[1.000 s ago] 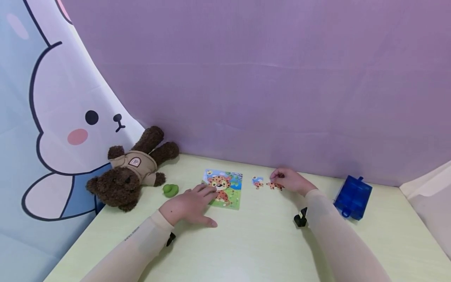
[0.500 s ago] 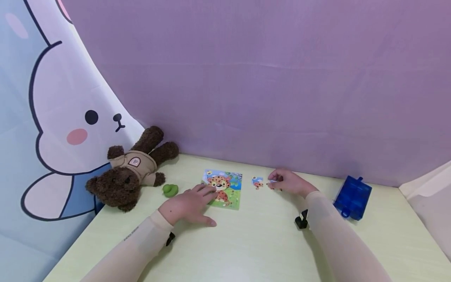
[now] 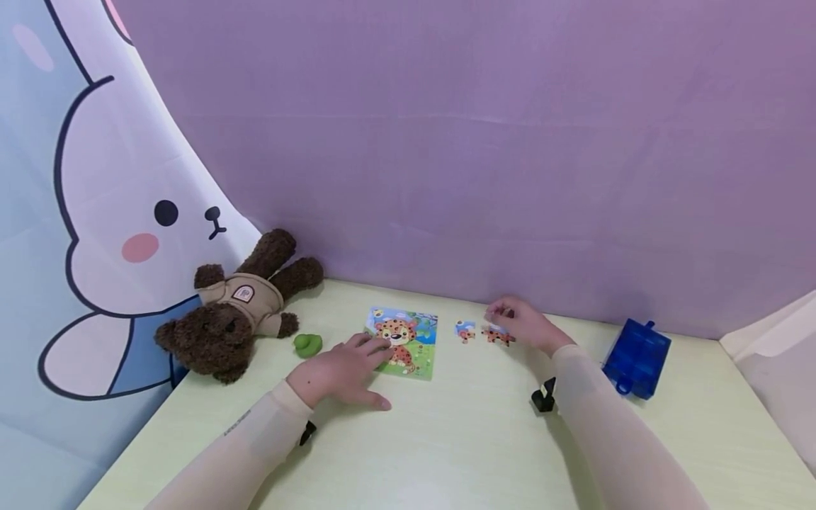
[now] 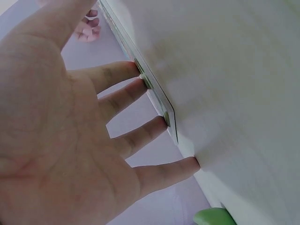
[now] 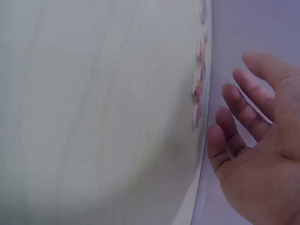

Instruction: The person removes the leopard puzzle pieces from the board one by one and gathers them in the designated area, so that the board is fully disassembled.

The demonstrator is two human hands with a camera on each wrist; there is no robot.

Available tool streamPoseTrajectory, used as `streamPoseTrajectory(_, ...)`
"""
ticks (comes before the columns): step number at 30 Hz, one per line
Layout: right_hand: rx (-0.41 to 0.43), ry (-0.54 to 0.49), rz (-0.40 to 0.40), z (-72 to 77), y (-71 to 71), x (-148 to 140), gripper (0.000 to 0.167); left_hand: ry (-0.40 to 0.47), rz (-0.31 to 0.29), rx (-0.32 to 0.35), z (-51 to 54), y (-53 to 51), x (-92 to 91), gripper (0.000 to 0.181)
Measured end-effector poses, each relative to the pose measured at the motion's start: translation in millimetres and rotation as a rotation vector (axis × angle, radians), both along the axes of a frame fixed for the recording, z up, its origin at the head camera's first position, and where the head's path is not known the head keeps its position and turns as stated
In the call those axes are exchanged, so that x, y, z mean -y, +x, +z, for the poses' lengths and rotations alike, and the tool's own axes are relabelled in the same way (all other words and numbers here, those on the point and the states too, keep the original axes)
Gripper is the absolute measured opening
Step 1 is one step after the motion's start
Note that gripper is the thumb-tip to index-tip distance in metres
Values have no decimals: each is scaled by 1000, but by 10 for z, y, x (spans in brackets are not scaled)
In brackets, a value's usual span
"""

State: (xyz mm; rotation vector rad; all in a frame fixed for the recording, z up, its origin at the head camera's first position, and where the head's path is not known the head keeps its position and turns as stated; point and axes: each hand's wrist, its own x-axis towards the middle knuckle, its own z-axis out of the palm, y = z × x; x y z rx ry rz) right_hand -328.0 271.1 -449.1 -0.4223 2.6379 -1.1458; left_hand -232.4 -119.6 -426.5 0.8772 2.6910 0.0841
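My left hand [image 3: 344,370] lies with spread fingers on the left edge of a leopard picture card [image 3: 417,358]; in the left wrist view the fingertips [image 4: 143,84] touch the card's edge [image 4: 161,101]. To the card's right lies a small puzzle piece [image 3: 465,331], and beside it a wider spotted section [image 3: 499,336]. My right hand [image 3: 524,326] hovers just behind and right of that section, fingers loosely bent. In the right wrist view the right hand [image 5: 262,136] holds nothing, and the spotted section [image 5: 198,89] lies apart from its fingers.
A green toy [image 3: 308,345] sits left of my left hand. A brown teddy bear [image 3: 236,312] lies at the table's back left. The blue translucent container [image 3: 639,359] is right of my right forearm. A purple cloth [image 3: 446,142] hangs behind the table.
My right hand has lifted slightly off the spotted section, which shows more fully and looks a little turned. The left hand stays on the card.
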Motion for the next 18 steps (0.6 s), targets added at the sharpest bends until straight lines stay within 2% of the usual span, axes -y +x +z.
streamPoseTrajectory(2,-15,-9,-34,18,0,44,35,0,-1,1,-2,-1,3,99)
streamPoseTrajectory(7,-62,-15,-49,78,-30,257,44,8,3,2,-6,1,12,99)
streamPoseTrajectory(14,-13,-82,-11,178,-34,663,53,4,-1,-1,-9,-3,5,99)
streamPoseTrajectory(18,20,-109,4,183,-54,878,53,0,-4,-5,-7,-5,2,99)
